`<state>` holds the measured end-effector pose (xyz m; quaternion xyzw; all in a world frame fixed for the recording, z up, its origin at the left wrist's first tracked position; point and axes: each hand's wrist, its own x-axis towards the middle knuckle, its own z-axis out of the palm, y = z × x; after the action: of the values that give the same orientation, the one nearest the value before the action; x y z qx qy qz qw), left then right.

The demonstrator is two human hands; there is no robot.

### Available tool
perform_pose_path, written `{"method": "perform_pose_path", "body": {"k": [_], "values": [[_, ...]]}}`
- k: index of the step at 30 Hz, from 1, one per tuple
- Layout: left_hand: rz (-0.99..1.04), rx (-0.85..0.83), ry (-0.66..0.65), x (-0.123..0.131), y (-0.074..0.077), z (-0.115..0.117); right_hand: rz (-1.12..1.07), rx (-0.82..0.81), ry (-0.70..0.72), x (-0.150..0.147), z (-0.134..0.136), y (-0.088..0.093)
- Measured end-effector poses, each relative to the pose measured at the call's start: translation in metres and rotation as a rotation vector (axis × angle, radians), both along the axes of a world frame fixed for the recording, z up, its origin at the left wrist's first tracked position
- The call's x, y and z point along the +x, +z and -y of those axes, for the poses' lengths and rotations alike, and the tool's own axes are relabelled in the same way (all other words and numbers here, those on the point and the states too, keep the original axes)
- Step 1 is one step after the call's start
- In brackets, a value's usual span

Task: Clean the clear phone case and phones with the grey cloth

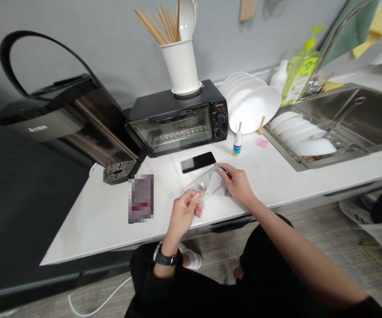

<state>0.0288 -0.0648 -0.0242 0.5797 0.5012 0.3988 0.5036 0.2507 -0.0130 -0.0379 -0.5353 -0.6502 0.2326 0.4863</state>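
Note:
My left hand (183,211) grips the near left end of a clear phone case (200,182), thumb and fingers pinched on its edge. At the case's far right corner my right hand (236,182) has its fingers closed on it. The case is held tilted above the counter. A whitish patch (215,183) shows at its right part; whether it is a tissue inside or behind the case, I cannot tell. Just beyond my hands lies a black smartphone (198,162), flat on the counter. A small white bottle with a blue and yellow label (237,145) stands behind it.
Left of my hands is a blurred-out dark flat item (141,198) on the white counter (88,221). Behind stand a drinks machine (78,119) and a toaster oven (177,119) bearing a white cup (180,66). White plates (254,106) and a sink (360,119) are rightward.

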Motion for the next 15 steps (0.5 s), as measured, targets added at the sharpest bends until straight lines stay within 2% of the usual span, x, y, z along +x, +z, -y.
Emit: {"method": "perform_pose_path", "body": {"k": [4,10,15], "values": [[-0.010,0.002,-0.017,-0.0010,-0.0001,0.0011,0.005,-0.020,-0.086,0.0006,-0.0019,-0.0033],[-0.023,0.014,0.013,-0.0023,-0.0014,0.0010,0.005,-0.030,0.041,0.0010,-0.0037,-0.0036],[-0.037,0.009,-0.030,-0.0035,-0.0017,0.0009,0.006,-0.035,-0.037,0.0013,-0.0038,-0.0044]]}}
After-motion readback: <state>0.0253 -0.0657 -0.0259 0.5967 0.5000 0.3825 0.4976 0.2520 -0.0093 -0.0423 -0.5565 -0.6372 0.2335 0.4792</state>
